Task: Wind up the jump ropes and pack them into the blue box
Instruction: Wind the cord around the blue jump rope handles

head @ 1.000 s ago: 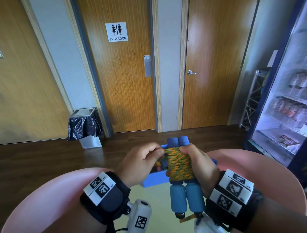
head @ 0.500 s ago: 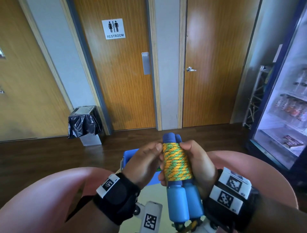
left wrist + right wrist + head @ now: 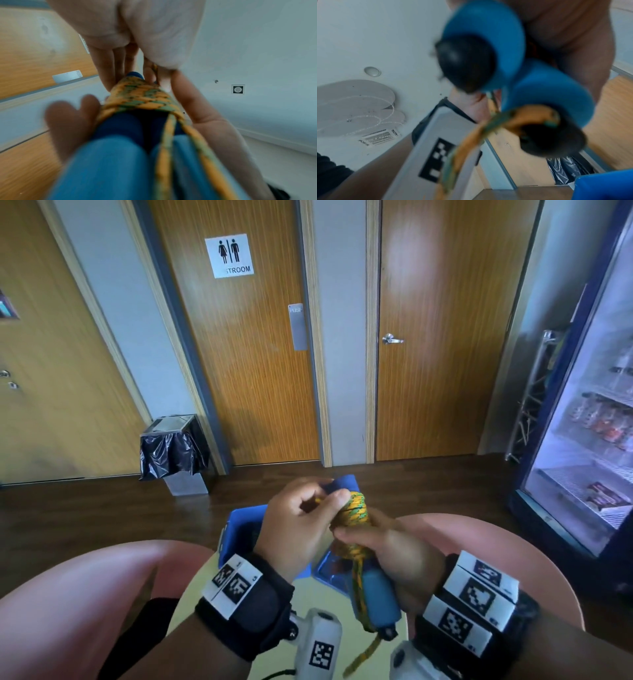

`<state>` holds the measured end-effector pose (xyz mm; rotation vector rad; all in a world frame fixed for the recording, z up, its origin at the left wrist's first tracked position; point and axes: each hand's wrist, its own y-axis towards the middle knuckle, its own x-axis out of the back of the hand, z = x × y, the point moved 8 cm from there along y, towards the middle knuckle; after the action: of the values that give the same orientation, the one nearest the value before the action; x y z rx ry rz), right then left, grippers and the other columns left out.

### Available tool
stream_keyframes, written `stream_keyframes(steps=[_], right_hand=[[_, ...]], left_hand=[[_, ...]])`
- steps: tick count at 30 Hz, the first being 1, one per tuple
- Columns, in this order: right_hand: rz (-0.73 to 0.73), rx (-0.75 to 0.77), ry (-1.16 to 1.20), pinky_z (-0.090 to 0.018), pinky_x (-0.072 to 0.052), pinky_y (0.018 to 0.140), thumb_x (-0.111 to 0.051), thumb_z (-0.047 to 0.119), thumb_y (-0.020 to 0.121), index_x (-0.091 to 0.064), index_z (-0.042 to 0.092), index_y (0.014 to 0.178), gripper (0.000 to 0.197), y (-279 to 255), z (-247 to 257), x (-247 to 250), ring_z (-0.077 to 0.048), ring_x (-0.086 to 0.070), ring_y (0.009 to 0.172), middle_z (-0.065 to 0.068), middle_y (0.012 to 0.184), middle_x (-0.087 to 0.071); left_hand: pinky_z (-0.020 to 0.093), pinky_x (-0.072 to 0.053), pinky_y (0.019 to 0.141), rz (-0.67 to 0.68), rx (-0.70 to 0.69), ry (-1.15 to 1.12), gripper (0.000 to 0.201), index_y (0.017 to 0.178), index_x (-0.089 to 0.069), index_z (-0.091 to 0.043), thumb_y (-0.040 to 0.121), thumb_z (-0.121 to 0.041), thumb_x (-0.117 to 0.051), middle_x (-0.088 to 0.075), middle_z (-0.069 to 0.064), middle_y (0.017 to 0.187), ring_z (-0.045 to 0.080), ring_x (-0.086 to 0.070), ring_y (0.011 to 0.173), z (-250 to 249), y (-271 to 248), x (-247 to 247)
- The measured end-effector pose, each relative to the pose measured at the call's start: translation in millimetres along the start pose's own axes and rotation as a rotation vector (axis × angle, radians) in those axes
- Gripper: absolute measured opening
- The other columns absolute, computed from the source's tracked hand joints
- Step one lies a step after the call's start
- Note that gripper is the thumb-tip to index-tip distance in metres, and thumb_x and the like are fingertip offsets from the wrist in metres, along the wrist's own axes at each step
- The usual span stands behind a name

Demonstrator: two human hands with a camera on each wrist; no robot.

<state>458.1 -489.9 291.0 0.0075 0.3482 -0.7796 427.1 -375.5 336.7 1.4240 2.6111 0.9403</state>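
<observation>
A jump rope with two blue foam handles (image 3: 380, 594) is held above the blue box (image 3: 239, 534). Its yellow-green cord (image 3: 356, 513) is wound round the handles' upper part. My right hand (image 3: 356, 534) grips the bundle from the right side. My left hand (image 3: 329, 496) pinches the cord at the top of the winding. One strand runs down along the handles and its loose end (image 3: 363, 655) hangs below them. The left wrist view shows the winding (image 3: 142, 98) close up between the fingers. In the right wrist view the handles' black end caps (image 3: 465, 63) fill the frame.
The box stands on a small pale yellow table (image 3: 308, 594) between two pink rounded surfaces (image 3: 85, 594). Beyond lie a dark wood floor, a bin with a black bag (image 3: 174, 450), wooden doors and a glass-fronted drinks fridge (image 3: 589, 440) at the right.
The bundle has tipped with its top away from me. My left hand has come over the top of the winding. A strand now lies down along the handles.
</observation>
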Motion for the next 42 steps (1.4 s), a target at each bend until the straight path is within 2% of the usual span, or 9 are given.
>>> stream_keyframes(steps=[9,16,20,23,25,28,30,36,42], right_hand=[[0.061,-0.104,0.08,-0.034,-0.051,0.057,-0.062,0.025,0.069,-0.056,-0.002,0.103,0.044,-9.2,-3.6,27.0,-0.027,-0.06,0.059,-0.017,0.075,-0.061],[0.107,-0.178,0.096,-0.036,-0.052,0.056,-0.061,0.027,0.069,-0.053,-0.004,0.109,0.051,-4.0,-6.2,35.7,-0.03,-0.059,0.056,-0.02,0.076,-0.062],[0.132,-0.245,0.09,-0.036,-0.054,0.057,-0.062,0.031,0.069,-0.05,-0.007,0.12,0.065,-5.0,-10.8,41.2,-0.029,-0.06,0.057,-0.019,0.075,-0.063],[0.113,-0.244,0.106,-0.035,-0.054,0.055,-0.062,0.031,0.068,-0.052,-0.005,0.114,0.059,-3.5,-8.9,44.8,-0.029,-0.061,0.056,-0.02,0.076,-0.063],[0.078,-0.195,0.097,-0.034,-0.054,0.052,-0.062,0.028,0.068,-0.054,-0.005,0.108,0.052,-2.5,-2.5,47.9,-0.03,-0.061,0.055,-0.023,0.078,-0.062],[0.005,-0.077,0.064,-0.035,-0.051,0.052,-0.062,0.026,0.069,-0.055,-0.001,0.101,0.042,-1.8,9.2,53.0,-0.032,-0.059,0.054,-0.025,0.077,-0.059],[-0.045,-0.038,0.033,-0.037,-0.05,0.055,-0.064,0.025,0.072,-0.054,0.001,0.099,0.038,-0.3,12.6,56.9,-0.033,-0.059,0.054,-0.024,0.073,-0.058],[-0.1,0.024,-0.099,-0.037,-0.051,0.057,-0.067,0.026,0.076,-0.058,0.004,0.098,0.032,0.1,21.7,65.6,-0.033,-0.061,0.057,-0.019,0.07,-0.058],[-0.104,0.047,-0.222,-0.061,-0.052,0.072,-0.068,0.043,0.064,-0.062,0.01,0.08,0.037,3.5,33.6,65.1,-0.037,-0.06,0.065,-0.019,0.073,-0.059]], left_hand=[[0.038,-0.045,0.069,0.123,-0.155,0.137,0.051,0.067,-0.05,0.003,0.093,-0.041,-0.049,-0.057,0.009,0.078,0.021,-0.054,0.074,-11.7,-0.8,-26.5],[0.049,-0.047,0.078,0.123,-0.012,0.087,0.066,0.08,-0.059,0.013,0.085,-0.053,-0.053,-0.061,0.022,0.092,0.034,-0.059,0.086,-6.1,2.8,-33.9],[0.03,-0.044,0.057,0.051,0.094,0.029,0.037,0.072,-0.048,-0.01,0.086,-0.037,-0.068,-0.052,0.003,0.067,0.014,-0.046,0.06,-1.3,2.8,-35.9],[0.016,-0.041,0.056,-0.012,0.118,-0.045,0.018,0.083,-0.053,-0.007,0.088,-0.009,-0.07,-0.051,-0.011,0.064,0.001,-0.046,0.059,-6.6,1.7,-40.7],[0.021,-0.048,0.063,-0.066,0.098,-0.083,0.015,0.081,-0.06,-0.008,0.085,-0.009,-0.074,-0.061,-0.006,0.068,0.003,-0.056,0.065,-9.1,2.3,-41.6],[0.032,-0.056,0.08,-0.169,0.087,-0.097,0.023,0.08,-0.071,-0.015,0.073,-0.036,-0.078,-0.074,-0.005,0.094,0.011,-0.07,0.09,-1.3,2.9,-39.3],[0.027,-0.055,0.083,-0.191,-0.003,-0.016,0.029,0.085,-0.075,-0.014,0.076,-0.041,-0.071,-0.073,-0.007,0.104,0.011,-0.069,0.097,-5.0,-0.2,-40.2],[0.016,-0.048,0.079,-0.096,-0.245,0.245,0.013,0.097,-0.073,-0.013,0.089,-0.012,-0.063,-0.064,-0.009,0.106,0.008,-0.062,0.1,-25.5,-3.9,-49.6],[0.024,-0.046,0.073,0.027,-0.367,0.362,0.01,0.095,-0.066,-0.007,0.092,-0.005,-0.056,-0.054,-0.004,0.097,0.011,-0.055,0.089,-35.6,6.6,-58.8]])
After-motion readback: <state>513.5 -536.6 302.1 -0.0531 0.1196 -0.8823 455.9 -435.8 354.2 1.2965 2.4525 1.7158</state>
